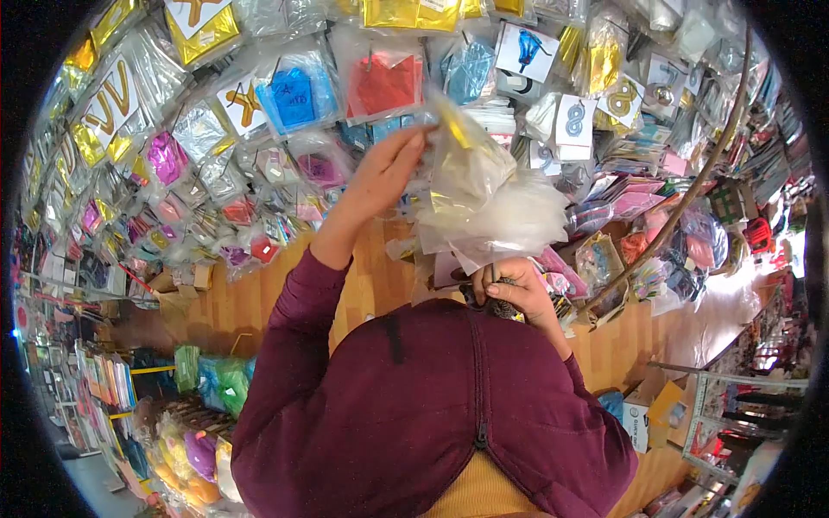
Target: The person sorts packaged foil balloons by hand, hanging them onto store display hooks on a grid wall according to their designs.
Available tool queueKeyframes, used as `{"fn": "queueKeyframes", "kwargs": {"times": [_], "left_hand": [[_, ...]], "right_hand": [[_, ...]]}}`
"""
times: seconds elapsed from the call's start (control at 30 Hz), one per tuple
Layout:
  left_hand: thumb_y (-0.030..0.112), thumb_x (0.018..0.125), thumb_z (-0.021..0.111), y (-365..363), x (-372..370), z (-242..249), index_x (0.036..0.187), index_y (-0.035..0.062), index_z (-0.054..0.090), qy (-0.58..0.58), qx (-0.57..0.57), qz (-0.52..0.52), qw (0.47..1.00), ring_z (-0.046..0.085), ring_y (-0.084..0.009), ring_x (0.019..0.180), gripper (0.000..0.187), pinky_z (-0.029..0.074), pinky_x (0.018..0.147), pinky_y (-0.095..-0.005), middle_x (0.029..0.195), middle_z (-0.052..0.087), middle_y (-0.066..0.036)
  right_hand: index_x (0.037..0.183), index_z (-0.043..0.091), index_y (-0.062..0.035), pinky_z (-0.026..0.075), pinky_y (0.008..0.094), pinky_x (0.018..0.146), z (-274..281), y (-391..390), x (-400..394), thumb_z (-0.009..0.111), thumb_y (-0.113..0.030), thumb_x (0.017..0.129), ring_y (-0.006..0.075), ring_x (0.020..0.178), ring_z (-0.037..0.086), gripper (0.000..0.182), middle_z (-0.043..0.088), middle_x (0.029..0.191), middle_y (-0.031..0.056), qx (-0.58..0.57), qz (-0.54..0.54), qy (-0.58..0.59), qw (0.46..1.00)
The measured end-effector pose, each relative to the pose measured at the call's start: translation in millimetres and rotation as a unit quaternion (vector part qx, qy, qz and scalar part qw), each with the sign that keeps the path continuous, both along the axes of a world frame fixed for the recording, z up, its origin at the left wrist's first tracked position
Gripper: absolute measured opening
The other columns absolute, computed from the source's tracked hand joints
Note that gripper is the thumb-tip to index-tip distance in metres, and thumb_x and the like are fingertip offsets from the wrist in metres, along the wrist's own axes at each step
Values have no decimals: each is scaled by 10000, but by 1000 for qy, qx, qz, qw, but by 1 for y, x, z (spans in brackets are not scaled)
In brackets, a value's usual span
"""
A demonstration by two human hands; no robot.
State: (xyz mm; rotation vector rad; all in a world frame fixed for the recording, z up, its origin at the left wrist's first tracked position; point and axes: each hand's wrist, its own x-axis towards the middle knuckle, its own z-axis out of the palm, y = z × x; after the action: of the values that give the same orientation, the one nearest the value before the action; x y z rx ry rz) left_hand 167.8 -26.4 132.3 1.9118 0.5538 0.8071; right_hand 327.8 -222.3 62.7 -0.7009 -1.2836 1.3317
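Observation:
My left hand [390, 175] reaches forward, its fingertips at the left edge of a clear plastic packet with yellow foil [469, 151]. The packet's top is smeared by motion, and the fingertips seem to pinch it. Below it hangs a thick bunch of clear, whitish plastic packets [509, 216]. Close to my chest, my right hand [516, 289] is closed, thumb over fingers, around the near end of a thin dark metal rod [493, 274] by the bunch. The rod's far part is hidden by the packets.
Ahead is a wall of hanging packets, among them a blue foil packet [296, 95] and a red foil packet [383, 84]. A cardboard box [602, 263] and a curved brown pole [691, 194] stand to the right. Plush toys [186, 453] lie lower left on the wooden floor's [367, 259] edge.

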Motion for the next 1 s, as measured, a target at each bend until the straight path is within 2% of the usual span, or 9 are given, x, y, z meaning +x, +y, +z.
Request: {"fn": "queueKeyframes", "kwargs": {"times": [0.07, 0.23, 0.4, 0.47, 0.67, 0.77, 0.83, 0.97, 1.0], "left_hand": [[211, 929, 335, 5, 15, 31, 1269, 38, 393, -77, 256, -82, 960, 495, -193, 1002, 386, 377, 866, -313, 1158, 521, -106], [267, 940, 318, -24, 57, 79, 1321, 59, 313, -71, 148, -476, 864, 375, -213, 1203, 434, 290, 986, -316, 1337, 361, -125], [278, 943, 316, 4, 57, 97, 1276, 20, 372, -98, 256, -371, 887, 439, -196, 1136, 425, 328, 958, -315, 1272, 436, -126], [232, 934, 358, 18, 53, 94, 1172, 15, 488, -53, 111, -331, 936, 461, -192, 1107, 347, 355, 930, -323, 1171, 524, -102], [138, 868, 466, 5, 55, 82, 1041, 49, 574, -63, 319, -343, 881, 525, -250, 987, 222, 398, 858, -358, 1008, 589, -112], [134, 837, 511, 7, 44, 85, 1004, 55, 590, 86, 239, -333, 908, 510, -270, 971, 201, 396, 825, -379, 990, 582, -111], [111, 829, 499, 13, 39, 89, 1053, 47, 574, 205, 406, -286, 844, 494, -274, 986, 245, 361, 860, -370, 1055, 566, -98], [112, 814, 508, 12, 35, 95, 1036, 39, 574, 183, 400, -237, 866, 494, -278, 980, 243, 350, 873, -367, 1053, 560, -106], [107, 814, 504, 11, 40, 98, 1027, 38, 575, 80, 380, -282, 877, 490, -281, 987, 235, 341, 882, -381, 1047, 558, -108]], "right_hand": [[637, 467, -11, 383, 293, 589, -7, 4, -2, 540, -179, 832, 165, 618, 485, 268, 530, 646, 81, -6, 17, 4, 1000], [640, 480, -20, 376, 287, 587, -9, 17, -7, 538, -199, 835, 166, 612, 486, 271, 535, 634, 76, -10, 61, 50, 997], [646, 474, -26, 376, 287, 584, -10, 18, 1, 551, -213, 832, 164, 604, 475, 275, 523, 624, 76, 24, 40, 44, 998], [647, 482, -24, 379, 285, 587, -2, 14, 2, 552, -206, 833, 163, 607, 474, 269, 521, 629, 71, 0, 47, 47, 998], [646, 490, -16, 378, 285, 585, -8, 21, 10, 554, -198, 833, 160, 614, 477, 268, 523, 637, 66, 23, 29, 17, 999], [646, 491, -14, 379, 283, 585, -5, 18, 12, 558, -201, 830, 154, 619, 479, 271, 529, 641, 64, 2, 26, 25, 999], [646, 493, -13, 380, 281, 585, -1, 19, 14, 561, -203, 828, 150, 623, 480, 273, 533, 644, 63, -10, 19, 34, 999], [616, 451, -10, 384, 300, 558, -1, 22, 14, 586, -166, 792, 177, 584, 475, 271, 511, 600, 98, -19, 7, 28, 999], [614, 453, -9, 382, 294, 555, -2, 23, 13, 591, -174, 788, 177, 586, 477, 277, 509, 596, 99, -17, 7, 21, 1000]]}}
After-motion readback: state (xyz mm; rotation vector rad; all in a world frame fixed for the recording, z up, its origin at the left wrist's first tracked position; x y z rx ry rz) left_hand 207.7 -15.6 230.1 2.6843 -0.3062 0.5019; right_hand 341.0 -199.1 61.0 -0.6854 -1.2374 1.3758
